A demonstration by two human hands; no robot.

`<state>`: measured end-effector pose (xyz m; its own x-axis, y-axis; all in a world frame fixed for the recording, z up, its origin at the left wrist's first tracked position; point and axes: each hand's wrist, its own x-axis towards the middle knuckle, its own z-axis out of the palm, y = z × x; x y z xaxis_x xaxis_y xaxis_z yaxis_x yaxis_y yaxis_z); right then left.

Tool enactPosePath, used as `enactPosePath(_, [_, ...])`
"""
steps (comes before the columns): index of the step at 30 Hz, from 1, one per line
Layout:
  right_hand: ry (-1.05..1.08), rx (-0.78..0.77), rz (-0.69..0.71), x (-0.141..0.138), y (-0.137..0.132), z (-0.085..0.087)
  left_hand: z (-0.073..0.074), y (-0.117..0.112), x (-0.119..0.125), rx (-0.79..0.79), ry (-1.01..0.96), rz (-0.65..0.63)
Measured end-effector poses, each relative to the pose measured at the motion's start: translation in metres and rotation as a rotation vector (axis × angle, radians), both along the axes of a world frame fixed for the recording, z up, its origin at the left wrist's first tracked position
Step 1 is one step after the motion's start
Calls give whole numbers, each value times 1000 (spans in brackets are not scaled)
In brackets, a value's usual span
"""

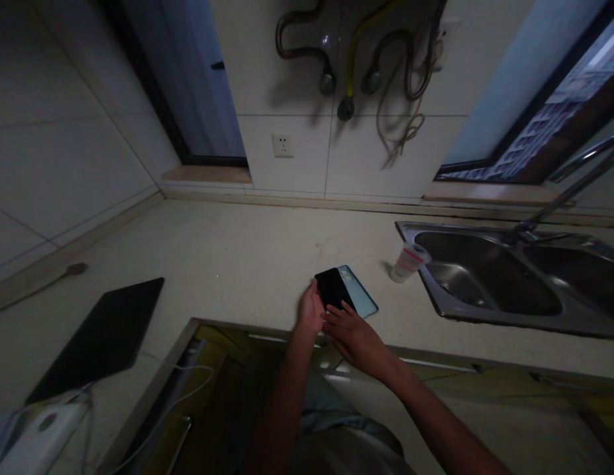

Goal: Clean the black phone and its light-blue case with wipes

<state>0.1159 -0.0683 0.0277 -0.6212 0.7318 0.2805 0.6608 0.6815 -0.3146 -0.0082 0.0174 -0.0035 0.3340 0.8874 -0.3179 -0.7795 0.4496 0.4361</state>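
Note:
A black smartphone (333, 288) is held slightly above the counter near its front edge, screen side facing up. My left hand (311, 309) grips it along its left side. Over the lower part of the screen lies my right hand (353, 335), fingers stretched out and touching or nearly touching the glass. Partly covered by the phone, a pale blue phone case (360, 295) with a camera cutout at its top rests on the counter. To the right of the case stands a clear plastic cup (408, 262) with pink and white print.
A double steel sink (430, 290) with a faucet (568, 191) takes up the right. On the left of the counter (227, 264) lie a flat black panel (101, 336), a white device (44, 432) and a white cable (208, 376). Hoses (353, 53) hang on the wall above.

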Motion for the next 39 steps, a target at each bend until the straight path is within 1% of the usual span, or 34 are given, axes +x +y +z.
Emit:
enactPosePath(2, [6,0,12,4,-5,-1,-1,-1,1,-27,-7,-15])
enactPosePath(5, [22,-5,30,8,-11,-1,0,-2,1,-54,-20,-4])
enactPosePath(10, [84,14,33,19,-14,-5,-1,-2,0,-51,-36,-14])
enactPosePath(16, [224,109,-77,34,-11,-16,-6,1,-1,-22,-37,-17])
enactPosePath(18, [274,107,-126,35,-11,-18,-7,1,-2,-18,-39,-25])
enactPosePath(23, [402,19,-233,31,-12,-23,-9,1,-4,-2,-40,-54])
enactPosePath(29, [567,-97,-356,24,-15,-32,-6,1,-2,-36,-39,-27])
enactPosePath(35, [789,-231,-564,11,-23,-46,-5,0,-2,-18,-53,-38])
enactPosePath(39, [883,-325,-605,6,-27,-47,-6,0,-4,-16,-56,-51])
